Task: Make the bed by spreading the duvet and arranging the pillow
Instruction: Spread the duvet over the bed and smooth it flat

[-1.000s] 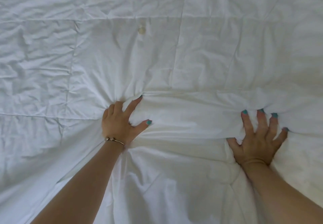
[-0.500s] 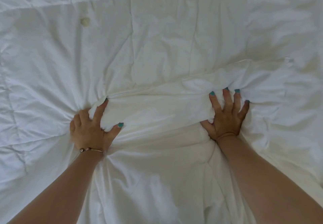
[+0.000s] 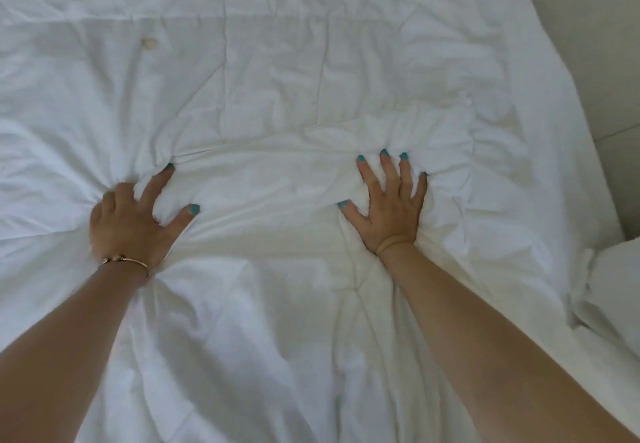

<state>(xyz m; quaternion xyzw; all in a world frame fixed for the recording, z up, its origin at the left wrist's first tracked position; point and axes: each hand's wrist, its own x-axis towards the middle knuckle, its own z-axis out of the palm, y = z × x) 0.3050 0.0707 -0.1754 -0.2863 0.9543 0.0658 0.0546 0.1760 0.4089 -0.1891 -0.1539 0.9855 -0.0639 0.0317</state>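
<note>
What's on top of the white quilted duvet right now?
Both hands sit on the white quilted duvet: the left hand grips a bunched fold, and the right hand presses down with spread fingers. A small yellowish spot marks it. Whatever lies underneath is covered.

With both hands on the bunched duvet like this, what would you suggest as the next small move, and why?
Probably push both hands forward and apart to flatten the fold. The left hand grips a gather of duvet with curled fingers, the right hand presses with spread fingers, and a raised ridge of fabric runs between them, with creases fanning out.
</note>
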